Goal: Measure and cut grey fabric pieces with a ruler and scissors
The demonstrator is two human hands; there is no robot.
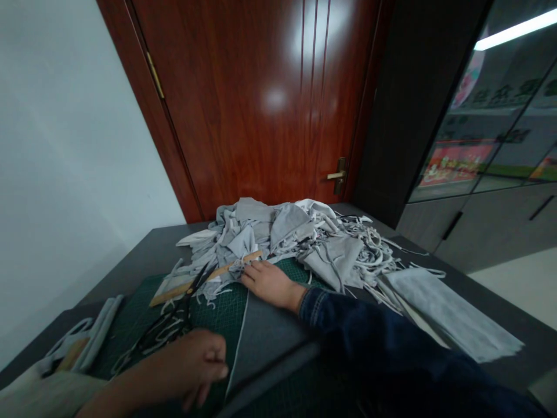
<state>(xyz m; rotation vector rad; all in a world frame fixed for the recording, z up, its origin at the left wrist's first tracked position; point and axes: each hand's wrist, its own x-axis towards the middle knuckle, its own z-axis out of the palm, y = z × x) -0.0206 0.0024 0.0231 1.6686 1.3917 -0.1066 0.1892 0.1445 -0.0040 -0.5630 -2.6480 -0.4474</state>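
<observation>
The right hand (272, 284) lies flat, palm down and open, touching the end of a wooden ruler (226, 269) on a green cutting mat (221, 313). The left hand (191, 366) curls narrowly around nothing visible, just beside black scissors (174, 316). Gray fabric scraps (282, 238) heap beyond the right hand.

Glossy wooden door (243, 104) with brass lever handle (337, 175)

The door (243, 98) has a glossy reddish wood finish and its lever handle (337, 175) is brassy metal; the grey cloth scraps (278, 232) look soft and matt, the wooden ruler (235, 268) smooth, the cutting mat (221, 307) matt plastic.
</observation>
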